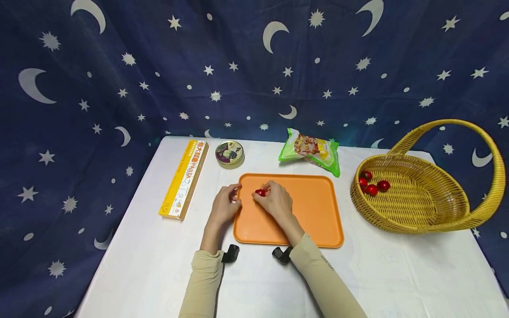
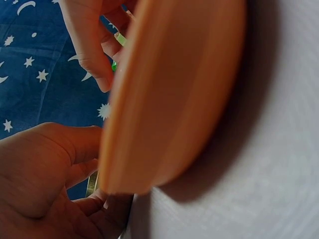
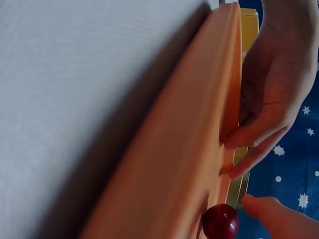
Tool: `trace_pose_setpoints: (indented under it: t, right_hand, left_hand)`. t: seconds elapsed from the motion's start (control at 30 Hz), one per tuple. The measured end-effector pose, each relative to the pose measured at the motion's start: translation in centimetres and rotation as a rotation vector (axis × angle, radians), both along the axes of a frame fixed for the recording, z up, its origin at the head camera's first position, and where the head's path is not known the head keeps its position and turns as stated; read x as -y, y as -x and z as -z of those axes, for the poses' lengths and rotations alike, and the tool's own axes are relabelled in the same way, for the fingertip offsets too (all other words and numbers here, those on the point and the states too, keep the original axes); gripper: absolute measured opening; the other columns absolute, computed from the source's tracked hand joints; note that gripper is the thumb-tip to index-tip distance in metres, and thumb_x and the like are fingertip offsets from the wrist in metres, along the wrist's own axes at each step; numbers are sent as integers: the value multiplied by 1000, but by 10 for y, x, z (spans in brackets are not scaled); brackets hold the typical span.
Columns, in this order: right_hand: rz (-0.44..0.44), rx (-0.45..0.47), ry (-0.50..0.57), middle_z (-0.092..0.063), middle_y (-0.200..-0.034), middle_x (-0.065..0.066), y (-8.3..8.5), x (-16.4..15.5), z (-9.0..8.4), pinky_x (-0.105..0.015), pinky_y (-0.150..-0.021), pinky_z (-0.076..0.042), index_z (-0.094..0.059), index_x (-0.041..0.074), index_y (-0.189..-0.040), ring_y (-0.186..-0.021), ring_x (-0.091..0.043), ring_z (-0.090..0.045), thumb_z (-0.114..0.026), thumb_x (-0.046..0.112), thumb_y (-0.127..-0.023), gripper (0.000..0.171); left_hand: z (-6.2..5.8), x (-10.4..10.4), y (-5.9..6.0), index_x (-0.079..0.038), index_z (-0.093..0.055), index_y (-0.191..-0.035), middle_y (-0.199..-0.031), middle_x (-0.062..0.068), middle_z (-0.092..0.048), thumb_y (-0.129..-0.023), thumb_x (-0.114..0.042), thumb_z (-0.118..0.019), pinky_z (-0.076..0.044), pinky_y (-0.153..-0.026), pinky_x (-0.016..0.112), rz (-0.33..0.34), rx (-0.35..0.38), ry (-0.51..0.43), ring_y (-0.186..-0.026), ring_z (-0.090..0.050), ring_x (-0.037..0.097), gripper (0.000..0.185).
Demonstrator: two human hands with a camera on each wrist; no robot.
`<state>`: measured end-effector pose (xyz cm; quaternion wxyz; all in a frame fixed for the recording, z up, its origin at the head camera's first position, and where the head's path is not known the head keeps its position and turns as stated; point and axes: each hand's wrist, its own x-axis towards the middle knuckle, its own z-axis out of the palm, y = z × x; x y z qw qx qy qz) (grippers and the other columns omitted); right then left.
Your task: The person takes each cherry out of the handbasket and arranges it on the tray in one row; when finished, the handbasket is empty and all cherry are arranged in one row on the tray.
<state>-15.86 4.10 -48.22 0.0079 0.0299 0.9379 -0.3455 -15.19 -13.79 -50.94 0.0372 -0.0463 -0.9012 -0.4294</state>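
From the head camera we see the right hand point(image 1: 275, 201) over the far-left part of the orange tray point(image 1: 314, 212), its fingertips pinching a small red cherry point(image 1: 260, 192) that sits at, or just above, the tray floor. The cherry lies directly at the far-left tips of that hand, so the right hand is plainly the nearer one. The left hand point(image 1: 225, 205) rests at the tray's left edge, fingers curled against the rim — steadying it, we judge. The tray's long axis runs left to right. Well to the right stands a yellow wicker basket point(image 1: 437, 216) with a hoop handle, and in its far-left end lie a few more cherries point(image 1: 371, 182). Along the far side of the white table point(image 1: 159, 256) lie a pasta box point(image 1: 184, 179), a round tin point(image 1: 229, 154) and a green snack bag point(image 1: 311, 151).

In the left wrist view, the tray rim point(image 2: 169, 99) fills the frame and the left hand's fingers point(image 2: 75, 149) curl beside its edge; contact seems likely, though the angle is poor.

In the right wrist view, the cherry point(image 3: 220, 222) shows dark red at the tray's edge point(image 3: 199, 139), with a fingertip of the right hand point(image 3: 269, 211) just beside it — and the left hand point(image 3: 271, 99) gripping the rim beyond.
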Motion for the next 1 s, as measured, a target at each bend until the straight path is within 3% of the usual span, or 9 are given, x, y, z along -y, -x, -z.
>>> trace_pose_setpoints:
  t: [0.17, 0.4, 0.53, 0.73, 0.93, 1.0]
  right_hand:
    - [-9, 33, 3, -65, -81, 0, 5, -5, -6, -40, -65, -46, -69, 13, -99, -73, -22, -61, -79, 44, -78, 39]
    - [-48, 160, 70, -68, -90, -4, 15, -18, -17, -36, -67, -46, -69, 9, -107, -77, -22, -62, -75, 42, -82, 43]
    - [-102, 232, 165, -70, -101, -10, 22, -28, -23, -34, -71, -47, -68, 3, -112, -85, -23, -64, -73, 38, -84, 45]
    - [-161, 331, 392, -68, -110, -21, 29, -49, -37, -37, -66, -53, -62, -3, -125, -86, -32, -66, -70, 27, -90, 47]
    - [-136, 306, 464, -64, -115, -28, 39, -92, -58, -41, -78, -54, -59, -7, -128, -94, -34, -67, -67, 19, -92, 45]
    - [-110, 291, 446, -62, -120, -28, 41, -113, -67, -36, -81, -53, -56, -7, -131, -100, -32, -66, -65, 21, -94, 48]
  left_hand:
    - [-1, -1, 2, -2, -65, -125, -89, 10, -56, -76, 2, -68, -38, -71, 33, 5, 0, -5, -79, -51, 23, 49]
    - [-1, -2, 4, -2, -65, -125, -89, 10, -56, -76, 3, -68, -38, -72, 33, 4, 1, -1, -79, -50, 23, 49]
    - [0, -3, 5, -2, -65, -125, -90, 10, -57, -76, 3, -67, -38, -72, 33, 5, 2, -2, -80, -51, 23, 49]
    - [-1, -3, 4, -2, -65, -125, -91, 10, -58, -76, 3, -68, -38, -72, 33, 2, 4, -6, -80, -52, 23, 48]
    - [2, -2, 3, -2, -66, -123, -89, 9, -58, -75, 3, -67, -39, -73, 34, 2, -24, -7, -81, -52, 23, 49]
    - [3, -1, 2, -1, -66, -123, -88, 9, -58, -74, 4, -66, -39, -74, 34, 3, -39, -7, -81, -52, 22, 49]
